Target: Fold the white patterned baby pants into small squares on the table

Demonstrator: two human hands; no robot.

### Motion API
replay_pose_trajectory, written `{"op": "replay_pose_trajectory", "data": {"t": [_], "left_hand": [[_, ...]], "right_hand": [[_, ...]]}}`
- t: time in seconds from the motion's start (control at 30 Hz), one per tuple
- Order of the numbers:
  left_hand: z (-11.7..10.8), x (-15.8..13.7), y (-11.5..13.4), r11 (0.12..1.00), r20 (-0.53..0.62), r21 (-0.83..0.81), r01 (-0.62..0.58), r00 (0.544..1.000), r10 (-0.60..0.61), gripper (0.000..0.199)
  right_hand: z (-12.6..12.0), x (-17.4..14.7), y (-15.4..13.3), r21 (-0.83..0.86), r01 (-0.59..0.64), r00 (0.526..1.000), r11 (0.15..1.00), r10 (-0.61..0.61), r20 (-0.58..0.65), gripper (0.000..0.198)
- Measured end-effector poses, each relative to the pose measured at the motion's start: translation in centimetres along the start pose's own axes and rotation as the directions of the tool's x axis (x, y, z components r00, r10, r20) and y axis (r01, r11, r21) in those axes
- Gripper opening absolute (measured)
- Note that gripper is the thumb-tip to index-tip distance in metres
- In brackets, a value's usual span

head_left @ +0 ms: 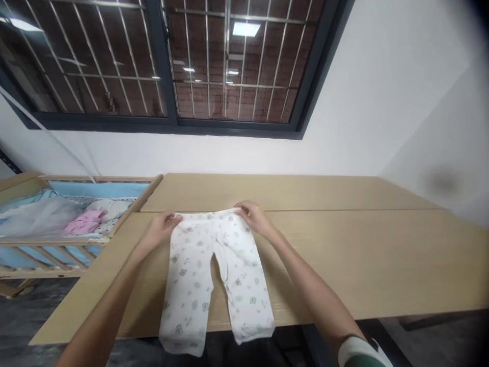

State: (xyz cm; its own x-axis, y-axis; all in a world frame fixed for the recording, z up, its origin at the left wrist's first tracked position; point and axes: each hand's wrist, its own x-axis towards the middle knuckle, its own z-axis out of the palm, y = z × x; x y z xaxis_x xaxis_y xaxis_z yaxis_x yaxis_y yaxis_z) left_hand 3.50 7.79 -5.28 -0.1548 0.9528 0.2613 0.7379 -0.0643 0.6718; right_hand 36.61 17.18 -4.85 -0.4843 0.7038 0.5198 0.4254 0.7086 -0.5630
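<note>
A pair of small white baby trousers with a faint printed pattern lies spread flat on a light wooden table. The waistband points away from me and both leg ends hang slightly over the near edge. My left hand pinches the left corner of the waistband. My right hand pinches the right corner. Both arms reach forward on either side of the garment.
A wooden crib with blue lining stands to the left of the table, holding pink and pale clothes. A second tabletop adjoins at the back, against a white wall under a barred window. Dark floor lies below.
</note>
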Motion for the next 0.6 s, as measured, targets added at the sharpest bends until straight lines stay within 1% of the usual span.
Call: {"op": "replay_pose_trajectory", "data": {"t": [0.03, 0.1, 0.17, 0.23, 0.33, 0.4, 0.47, 0.53, 0.6], "left_hand": [[1.7, 1.2, -0.5, 1.000, 0.047, 0.021, 0.013, 0.999, -0.013, 0.042], [4.6, 3.2, -1.5, 0.996, 0.108, 0.075, 0.046, 0.993, -0.054, 0.035], [6.8, 4.7, -2.2, 0.987, 0.119, 0.131, 0.095, 0.987, -0.111, 0.031], [8.4, 5.7, -2.5, 0.971, 0.133, 0.190, 0.142, 0.977, -0.169, 0.031], [9.7, 6.7, -2.3, 0.947, 0.147, 0.265, 0.183, 0.963, -0.228, 0.032], [9.9, 7.1, -1.5, 0.933, 0.141, 0.305, 0.189, 0.960, -0.240, 0.032], [9.9, 7.1, -0.1, 0.922, 0.115, 0.343, 0.179, 0.966, -0.230, 0.031], [9.9, 6.3, 2.0, 0.919, 0.084, 0.370, 0.140, 0.980, -0.183, 0.032], [10.4, 4.3, 4.8, 0.924, 0.092, 0.377, 0.056, 0.991, -0.098, 0.035]], "right_hand": [[0.8, 0.4, 2.1, 0.003, -0.064, 0.997, 0.998, 0.064, 0.037, 0.016], [2.6, 1.0, 5.6, 0.007, -0.199, 0.976, 0.980, 0.197, 0.092, 0.017], [4.5, 1.3, 8.4, 0.007, -0.294, 0.950, 0.956, 0.291, 0.110, 0.016], [6.0, 1.6, 10.4, 0.006, -0.341, 0.936, 0.940, 0.338, 0.096, 0.013], [7.7, 2.1, 12.5, 0.014, -0.391, 0.919, 0.920, 0.389, 0.061, 0.009], [8.3, 2.4, 13.5, 0.022, -0.429, 0.903, 0.903, 0.428, 0.050, 0.007], [8.6, 2.6, 14.4, 0.033, -0.464, 0.886, 0.885, 0.462, 0.047, 0.007], [8.6, 2.7, 15.2, 0.052, -0.491, 0.871, 0.869, 0.489, 0.047, 0.008], [8.5, 2.7, 15.8, 0.080, -0.512, 0.859, 0.855, 0.510, 0.050, 0.011]]}}
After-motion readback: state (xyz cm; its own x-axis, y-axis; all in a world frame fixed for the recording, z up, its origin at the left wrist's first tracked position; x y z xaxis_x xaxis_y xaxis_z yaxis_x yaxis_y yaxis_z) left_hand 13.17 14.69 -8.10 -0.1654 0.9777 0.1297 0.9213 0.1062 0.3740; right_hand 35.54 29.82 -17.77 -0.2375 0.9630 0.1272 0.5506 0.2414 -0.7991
